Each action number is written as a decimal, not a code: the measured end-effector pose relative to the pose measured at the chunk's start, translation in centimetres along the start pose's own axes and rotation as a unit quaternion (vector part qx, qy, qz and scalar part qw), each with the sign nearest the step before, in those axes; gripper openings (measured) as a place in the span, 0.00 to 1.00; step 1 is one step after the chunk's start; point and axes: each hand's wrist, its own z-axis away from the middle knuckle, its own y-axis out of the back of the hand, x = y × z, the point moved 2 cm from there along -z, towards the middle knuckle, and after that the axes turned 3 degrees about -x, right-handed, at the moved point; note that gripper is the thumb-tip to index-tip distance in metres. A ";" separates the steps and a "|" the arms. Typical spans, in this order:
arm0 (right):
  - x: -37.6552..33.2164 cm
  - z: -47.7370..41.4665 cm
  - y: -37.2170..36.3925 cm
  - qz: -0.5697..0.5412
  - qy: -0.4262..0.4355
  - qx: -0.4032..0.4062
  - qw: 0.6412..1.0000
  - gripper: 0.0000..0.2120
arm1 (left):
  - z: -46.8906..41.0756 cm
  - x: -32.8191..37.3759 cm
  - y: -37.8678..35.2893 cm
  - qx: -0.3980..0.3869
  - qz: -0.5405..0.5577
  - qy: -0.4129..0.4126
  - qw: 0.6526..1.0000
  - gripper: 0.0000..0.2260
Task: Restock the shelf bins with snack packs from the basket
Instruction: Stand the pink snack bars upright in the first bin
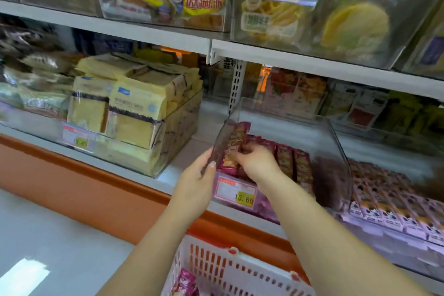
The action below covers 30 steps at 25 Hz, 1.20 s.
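A glossy maroon pack (236,137) is pinched by the right hand (255,162). The white shelf's (186,155) clear bin (334,151) is gripped by the left hand (201,175).

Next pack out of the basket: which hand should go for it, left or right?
Left, probably. The left hand only holds the bin wall from outside, and the pack showing in the basket lies on its left side. The right hand is inside the bin, gripping the standing packs.

A clear plastic bin (336,151) of maroon snack packs (286,163) sits on the white shelf (185,163), yellow cake packs (134,113) to its left, pink boxed snacks (384,199) to its right, a white slotted plastic basket (240,269) below.
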 end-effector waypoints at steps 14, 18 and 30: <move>-1.1 5.3 2.0 -0.129 0.149 0.177 0.964 0.14 | 7.7 -2.7 0.6 0.155 0.077 0.066 0.983 0.14; 5.8 13.2 1.0 -0.211 0.219 0.193 0.933 0.12 | 13.1 -8.9 -2.6 0.001 -0.045 0.179 0.983 0.12; 29.0 20.4 -6.4 -0.113 -0.353 -0.164 0.914 0.08 | 22.1 -20.0 -8.1 -0.343 -0.506 0.329 0.720 0.30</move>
